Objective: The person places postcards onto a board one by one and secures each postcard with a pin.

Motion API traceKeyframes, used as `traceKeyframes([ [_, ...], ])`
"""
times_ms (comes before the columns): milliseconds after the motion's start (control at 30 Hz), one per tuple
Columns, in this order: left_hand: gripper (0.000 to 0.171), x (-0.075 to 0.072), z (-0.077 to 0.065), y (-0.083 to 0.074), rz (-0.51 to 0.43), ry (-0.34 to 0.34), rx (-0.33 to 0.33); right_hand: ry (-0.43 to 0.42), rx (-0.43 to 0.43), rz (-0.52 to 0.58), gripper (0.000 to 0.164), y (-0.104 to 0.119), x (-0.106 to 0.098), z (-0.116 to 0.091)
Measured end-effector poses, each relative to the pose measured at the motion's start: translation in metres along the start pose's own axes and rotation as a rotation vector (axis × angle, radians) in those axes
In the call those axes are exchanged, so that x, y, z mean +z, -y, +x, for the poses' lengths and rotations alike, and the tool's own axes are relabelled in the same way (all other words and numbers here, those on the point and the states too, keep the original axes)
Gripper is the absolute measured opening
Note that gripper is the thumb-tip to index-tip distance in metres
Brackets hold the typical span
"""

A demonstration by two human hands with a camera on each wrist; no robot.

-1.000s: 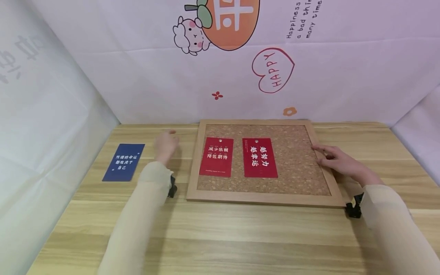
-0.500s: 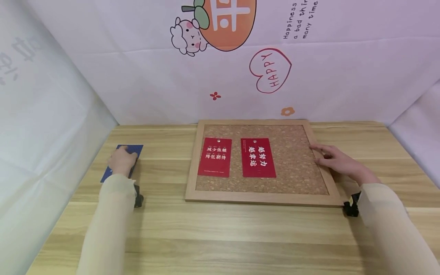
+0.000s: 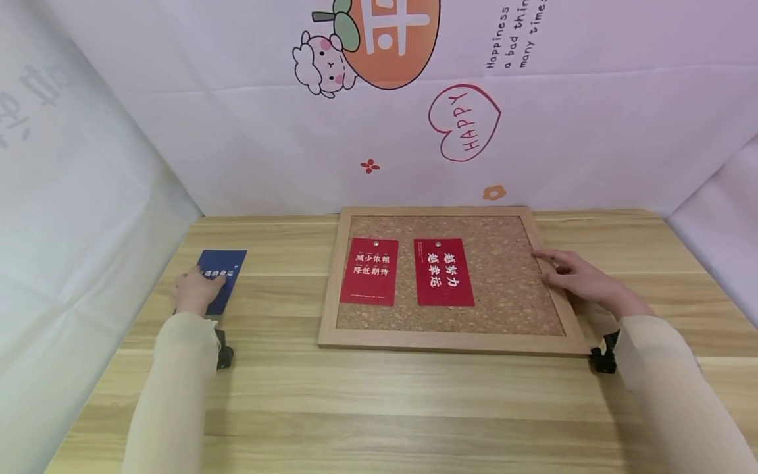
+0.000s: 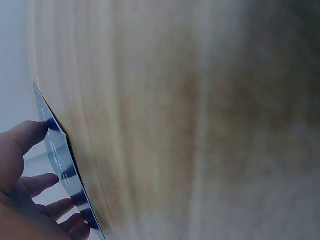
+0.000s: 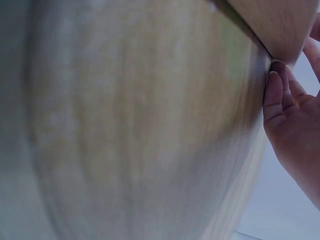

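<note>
At the far left, my left hand [image 3: 197, 290] lies over the left part of a blue card [image 3: 220, 282] with white writing. Its spread fingertips touch the card [image 4: 64, 155] in the left wrist view, and the card lies on the table. My right hand [image 3: 583, 279] rests against the right side of a wood-framed cork board [image 3: 514, 283], fingers loosely bent. In the right wrist view the fingertips touch the edge of the wooden frame [image 5: 277, 22]. Two red cards, a left one [image 3: 368, 280] and a right one [image 3: 445, 280], lie on the cork, each with a pin head near its top.
A wooden table [image 3: 379, 408] lies beneath everything. Behind it hangs a white printed cloth [image 3: 249, 145], with further white cloth [image 3: 77, 217] at the left side. A small black device [image 3: 224, 349] sits at the left wrist.
My left hand has moved left from beside the board onto the blue card, then slid slightly further left along it. The right hand stays at the board's right side. The view has shifted slightly.
</note>
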State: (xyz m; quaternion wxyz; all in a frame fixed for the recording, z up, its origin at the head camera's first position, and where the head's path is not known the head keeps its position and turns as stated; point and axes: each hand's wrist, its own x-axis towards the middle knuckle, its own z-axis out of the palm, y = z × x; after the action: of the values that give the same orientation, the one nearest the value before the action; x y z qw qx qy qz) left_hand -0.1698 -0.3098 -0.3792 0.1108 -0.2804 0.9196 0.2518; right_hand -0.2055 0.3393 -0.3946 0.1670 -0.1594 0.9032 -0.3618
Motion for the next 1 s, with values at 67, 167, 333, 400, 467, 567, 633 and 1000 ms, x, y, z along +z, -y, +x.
traceKeyframes([
  [67, 0.073, 0.0009, 0.0005, 0.0001, 0.003, -0.002, -0.001, 0.005, 0.008, 0.019, 0.057, 0.0013, 0.0004, -0.0006],
  [167, 0.073, 0.0016, 0.0015, 0.0004, 0.005, -0.003, 0.0, 0.009, 0.009, 0.023, 0.058, 0.0022, 0.0007, -0.0012],
  [333, 0.072, 0.0014, 0.0005, -0.0001, 0.006, -0.017, -0.008, 0.007, 0.01, 0.019, 0.057, 0.0024, 0.001, -0.0009],
  [400, 0.072, 0.0012, -0.0001, -0.0009, 0.009, -0.026, -0.015, 0.009, 0.013, 0.022, 0.058, 0.0023, 0.001, -0.0006],
  [467, 0.071, 0.001, -0.0006, -0.0017, 0.006, -0.033, -0.02, 0.01, 0.016, 0.025, 0.058, 0.0024, 0.0009, -0.0004],
  [567, 0.071, 0.0004, -0.0016, -0.0026, 0.009, -0.039, -0.023, 0.012, 0.019, 0.03, 0.058, 0.0027, 0.0006, -0.0002],
  [633, 0.071, 0.0001, -0.0021, -0.0025, 0.006, -0.046, -0.021, 0.011, 0.022, 0.031, 0.058, 0.0031, 0.0005, -0.0003],
  [1000, 0.066, 0.0032, 0.0003, -0.0016, -0.016, -0.116, -0.003, 0.012, 0.035, 0.03, 0.06, 0.0033, 0.0006, -0.001],
])
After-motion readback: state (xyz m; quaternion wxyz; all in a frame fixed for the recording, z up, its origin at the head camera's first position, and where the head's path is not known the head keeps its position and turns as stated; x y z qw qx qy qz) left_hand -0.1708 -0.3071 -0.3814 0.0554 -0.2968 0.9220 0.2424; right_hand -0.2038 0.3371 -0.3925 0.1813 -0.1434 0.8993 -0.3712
